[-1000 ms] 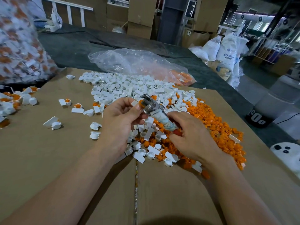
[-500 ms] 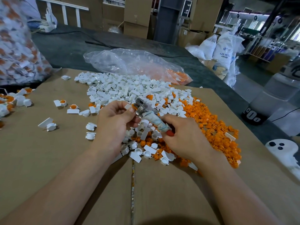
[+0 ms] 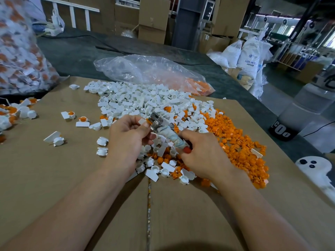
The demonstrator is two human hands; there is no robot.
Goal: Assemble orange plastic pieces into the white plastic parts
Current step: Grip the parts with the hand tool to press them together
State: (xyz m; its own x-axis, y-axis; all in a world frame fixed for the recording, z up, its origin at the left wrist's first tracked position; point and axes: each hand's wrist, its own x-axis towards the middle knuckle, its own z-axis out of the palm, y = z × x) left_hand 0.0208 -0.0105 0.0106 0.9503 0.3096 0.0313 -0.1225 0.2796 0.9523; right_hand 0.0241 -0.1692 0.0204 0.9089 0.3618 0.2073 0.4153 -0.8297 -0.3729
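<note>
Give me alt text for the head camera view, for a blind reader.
Over a brown cardboard sheet, the left hand pinches a small white plastic part while the right hand grips a cloth-wrapped metal tool against it. Heaps of white parts and orange plastic pieces lie behind.

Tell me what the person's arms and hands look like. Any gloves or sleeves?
No gloves and no sleeves. The left hand and the right hand are bare. The left forearm and the right forearm are bare too, right down to the picture's lower edge. No watch, bracelet or ring shows on either.
</note>
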